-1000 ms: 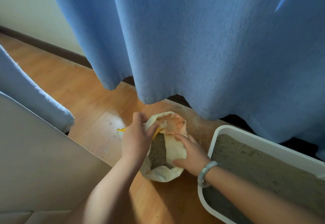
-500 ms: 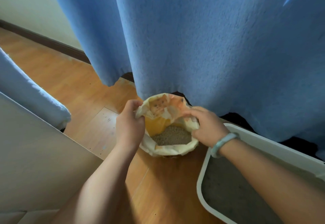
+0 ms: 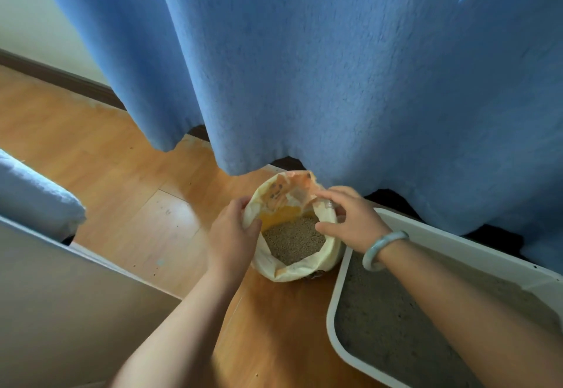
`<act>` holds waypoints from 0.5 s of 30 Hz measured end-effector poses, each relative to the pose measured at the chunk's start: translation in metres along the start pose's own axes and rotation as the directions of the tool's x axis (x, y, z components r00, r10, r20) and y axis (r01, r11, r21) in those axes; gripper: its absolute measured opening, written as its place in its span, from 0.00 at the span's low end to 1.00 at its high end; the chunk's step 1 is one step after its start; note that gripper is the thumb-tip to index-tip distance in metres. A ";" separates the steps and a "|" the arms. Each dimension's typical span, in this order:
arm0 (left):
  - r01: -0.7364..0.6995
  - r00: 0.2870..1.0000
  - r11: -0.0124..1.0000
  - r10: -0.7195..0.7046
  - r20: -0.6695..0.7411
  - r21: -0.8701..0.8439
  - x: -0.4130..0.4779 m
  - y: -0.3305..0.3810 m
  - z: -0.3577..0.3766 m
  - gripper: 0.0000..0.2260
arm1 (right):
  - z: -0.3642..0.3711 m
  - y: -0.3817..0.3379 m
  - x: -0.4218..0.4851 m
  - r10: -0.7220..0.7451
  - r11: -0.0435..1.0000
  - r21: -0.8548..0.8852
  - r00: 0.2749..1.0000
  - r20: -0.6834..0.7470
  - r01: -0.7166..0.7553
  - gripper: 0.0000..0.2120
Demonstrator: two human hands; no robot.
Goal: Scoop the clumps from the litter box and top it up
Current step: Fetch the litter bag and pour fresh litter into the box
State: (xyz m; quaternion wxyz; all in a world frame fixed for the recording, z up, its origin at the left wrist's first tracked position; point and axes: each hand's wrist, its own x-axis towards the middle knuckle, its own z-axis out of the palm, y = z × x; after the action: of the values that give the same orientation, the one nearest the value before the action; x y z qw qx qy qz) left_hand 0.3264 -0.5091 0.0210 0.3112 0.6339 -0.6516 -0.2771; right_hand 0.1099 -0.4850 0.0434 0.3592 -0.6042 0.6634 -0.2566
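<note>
— What's around me?
— The blue curtain (image 3: 335,68) hangs in front of you, above the wooden floor (image 3: 122,174). Your litter box (image 3: 332,311) sits on that floor at your right, filled with grey litter.
— And the step?
— Topping up, I judge. The litter bag (image 3: 292,272) stands upright just left of the box, its mouth spread wide and granules showing inside. Your left hand (image 3: 230,235) has its grip on the left rim, thumb inside. Your right hand (image 3: 353,220) holds the right rim between thumb and fingers, with a bracelet (image 3: 384,249) at the wrist.
— Next?
— You'd need a firmer hold lower on the bag. Then lift it and tip the mouth over the box wall, so granules don't spill onto the floor.
</note>
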 end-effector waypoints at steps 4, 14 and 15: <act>-0.019 0.995 1.000 0.018 0.098 0.008 -0.008 0.007 0.012 0.28 | 0.001 0.009 -0.012 0.009 1.000 -0.026 0.995 0.097 -0.007 0.31; -0.330 0.944 0.915 0.323 0.068 0.233 -0.045 0.047 0.039 0.28 | -0.028 0.031 -0.068 0.079 0.995 -0.060 0.996 0.047 -0.076 0.26; -0.400 0.916 0.893 0.382 0.126 0.207 -0.049 0.054 0.044 0.24 | -0.033 0.036 -0.075 0.098 0.993 -0.063 0.994 0.041 -0.096 0.26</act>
State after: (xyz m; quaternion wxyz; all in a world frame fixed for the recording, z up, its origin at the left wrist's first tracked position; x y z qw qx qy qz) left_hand 0.2578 -0.4589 0.0303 0.2585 0.5095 -0.8054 -0.1577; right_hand 0.0630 -0.4089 0.0484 0.3673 -0.5874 0.6914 -0.2053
